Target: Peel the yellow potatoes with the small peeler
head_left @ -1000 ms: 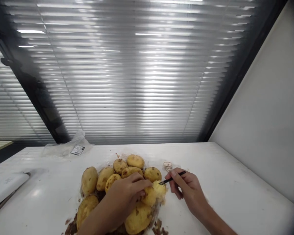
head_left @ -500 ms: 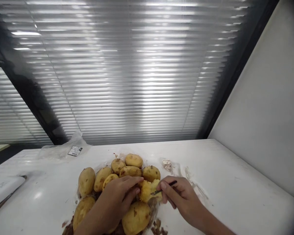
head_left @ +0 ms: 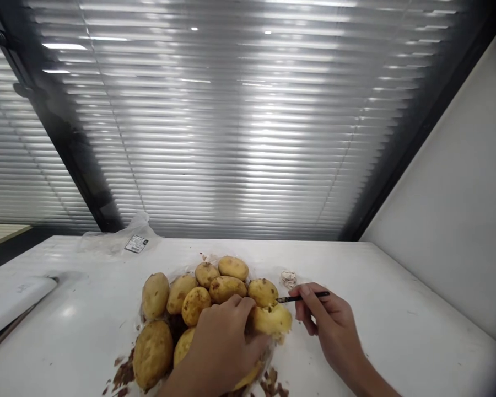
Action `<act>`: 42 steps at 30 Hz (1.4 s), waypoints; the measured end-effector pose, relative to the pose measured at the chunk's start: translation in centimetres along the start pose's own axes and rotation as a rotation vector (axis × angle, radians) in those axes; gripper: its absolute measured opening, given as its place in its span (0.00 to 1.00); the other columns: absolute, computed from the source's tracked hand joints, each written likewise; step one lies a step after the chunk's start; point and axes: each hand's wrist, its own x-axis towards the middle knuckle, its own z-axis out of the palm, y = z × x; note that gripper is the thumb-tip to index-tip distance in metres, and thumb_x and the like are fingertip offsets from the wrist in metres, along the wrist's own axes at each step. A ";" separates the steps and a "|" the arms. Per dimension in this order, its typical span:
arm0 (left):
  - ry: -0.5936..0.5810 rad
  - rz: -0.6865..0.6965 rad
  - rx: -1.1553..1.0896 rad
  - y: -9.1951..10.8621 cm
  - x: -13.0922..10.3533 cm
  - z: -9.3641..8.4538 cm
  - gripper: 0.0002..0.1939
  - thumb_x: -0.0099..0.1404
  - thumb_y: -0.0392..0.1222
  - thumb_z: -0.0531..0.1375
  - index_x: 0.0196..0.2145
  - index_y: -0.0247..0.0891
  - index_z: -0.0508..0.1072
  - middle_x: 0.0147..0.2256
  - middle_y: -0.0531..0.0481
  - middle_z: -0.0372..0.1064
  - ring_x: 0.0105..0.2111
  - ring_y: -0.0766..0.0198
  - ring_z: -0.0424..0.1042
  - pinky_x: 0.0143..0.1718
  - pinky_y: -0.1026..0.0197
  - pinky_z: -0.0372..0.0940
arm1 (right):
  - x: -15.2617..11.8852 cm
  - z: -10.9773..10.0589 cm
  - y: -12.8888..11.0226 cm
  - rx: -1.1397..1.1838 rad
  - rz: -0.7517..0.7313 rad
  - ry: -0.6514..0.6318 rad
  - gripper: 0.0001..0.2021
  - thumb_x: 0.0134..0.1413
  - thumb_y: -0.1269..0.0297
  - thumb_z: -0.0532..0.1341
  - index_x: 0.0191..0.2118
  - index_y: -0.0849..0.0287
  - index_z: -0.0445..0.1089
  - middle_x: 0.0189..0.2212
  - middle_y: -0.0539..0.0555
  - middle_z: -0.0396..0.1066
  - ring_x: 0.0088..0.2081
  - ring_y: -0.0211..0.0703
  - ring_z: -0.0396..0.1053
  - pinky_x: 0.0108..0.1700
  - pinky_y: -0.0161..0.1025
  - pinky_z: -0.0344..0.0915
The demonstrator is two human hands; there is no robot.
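Observation:
My left hand [head_left: 223, 344] is closed around a partly peeled potato [head_left: 275, 318], its pale yellow flesh bared and a notch cut in the top. Between thumb and fingers, my right hand [head_left: 330, 322] pinches a thin dark carving tool [head_left: 306, 298], shaped like a pen. The tool's tip points left, at the notch; whether it touches the flesh I cannot tell. Just behind the tip sits an unpeeled potato [head_left: 263, 292]. Several more potatoes, among them a large brown-skinned potato [head_left: 152, 354], crowd around my left hand, which hides some of them.
The potatoes rest on crumpled clear plastic with dark brown scraps [head_left: 124, 375] around it. A small crumpled whitish lump [head_left: 288, 279] lies behind my right hand. A labelled plastic bag [head_left: 124, 237] is at the back left of the white table [head_left: 397, 314], a white device [head_left: 16, 300] farther forward.
My right hand has drawn the tool right and up, away from the potato's lower side towards its top. My left hand has turned the potato, showing the notch. The camera view has shifted slightly.

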 end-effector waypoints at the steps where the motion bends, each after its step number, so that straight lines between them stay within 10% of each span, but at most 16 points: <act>1: 0.003 -0.011 0.012 0.1 0.1 0.0 0.18 0.58 0.50 0.60 0.45 0.43 0.71 0.42 0.49 0.72 0.42 0.49 0.72 0.43 0.47 0.64 | 0.0 0.0 0.0 -0.004 -0.001 0.003 0.22 0.54 0.44 0.63 0.29 0.62 0.75 0.15 0.49 0.64 0.14 0.32 0.53 0.17 0.33 0.48; 12: 0.028 -0.035 -0.017 -0.2 0.6 0.5 0.15 0.54 0.49 0.60 0.38 0.43 0.72 0.38 0.49 0.74 0.41 0.49 0.73 0.41 0.49 0.63 | 0.0 -0.7 -0.3 -0.002 0.014 -0.014 0.21 0.55 0.46 0.64 0.30 0.62 0.75 0.17 0.49 0.64 0.16 0.32 0.54 0.18 0.33 0.49; 28: 0.038 -0.049 0.026 -0.4 0.1 0.4 0.12 0.56 0.49 0.59 0.36 0.43 0.74 0.37 0.48 0.75 0.40 0.49 0.73 0.40 0.49 0.63 | -0.4 0.3 -0.1 -0.135 0.107 -0.432 0.24 0.58 0.43 0.59 0.29 0.62 0.75 0.18 0.52 0.69 0.15 0.32 0.57 0.18 0.32 0.52; 42: 0.015 -0.065 0.034 -0.3 0.7 1.0 0.13 0.54 0.48 0.58 0.36 0.42 0.74 0.36 0.47 0.75 0.39 0.50 0.73 0.40 0.51 0.63 | -0.1 1.1 0.8 -0.119 0.123 -0.315 0.27 0.55 0.40 0.61 0.23 0.63 0.71 0.15 0.49 0.66 0.12 0.31 0.58 0.14 0.30 0.55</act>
